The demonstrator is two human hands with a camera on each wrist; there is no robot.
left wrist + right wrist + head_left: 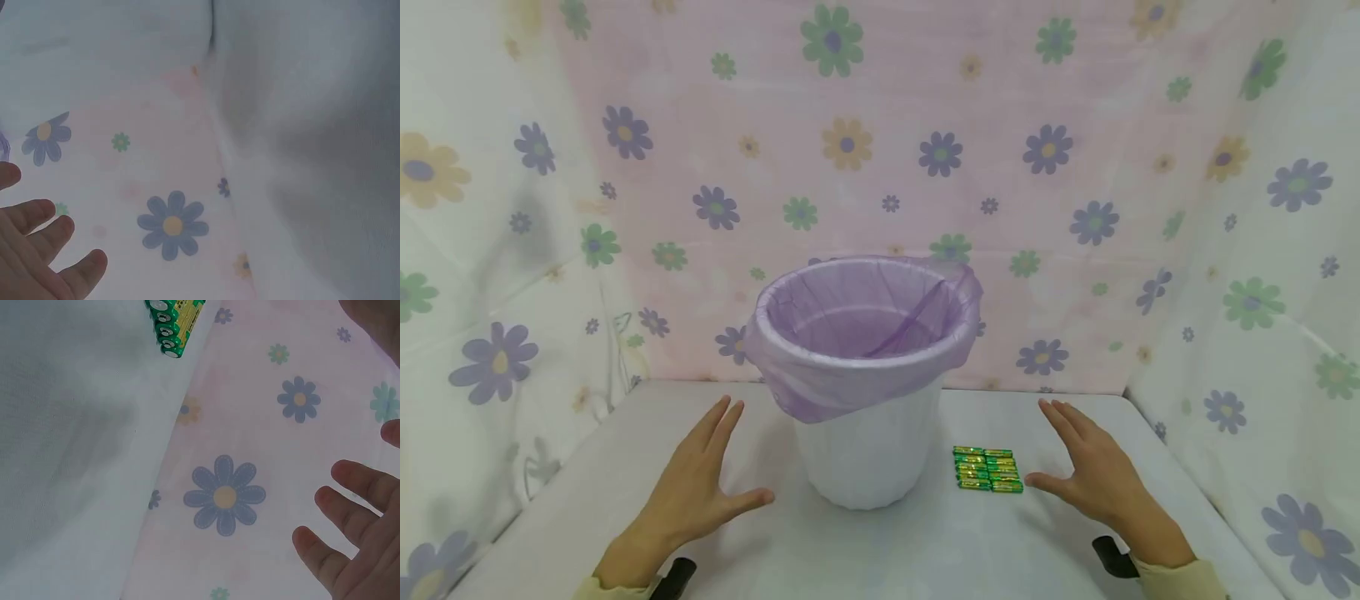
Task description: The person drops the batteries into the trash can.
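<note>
A white bin (868, 458) stands upright on the white table, lined with a purple plastic bag (820, 387) folded over its rim. To its right lie several green and yellow batteries (988, 470), side by side in two columns. The left hand (692, 483) is held to the left of the bin with fingers extended and thumb apart, touching nothing. On the right, the other hand (1093, 471) has its fingers stretched out, thumb tip near the batteries. Battery ends (167, 331) show at the top of the right wrist view. Only fingers (53, 240) appear in the left wrist view.
Flower-patterned cloth (910, 125) hangs behind and at both sides of the table (880, 558). A dark strap piece (673, 579) sits at the left wrist, and another strap piece (1114, 557) at the right.
</note>
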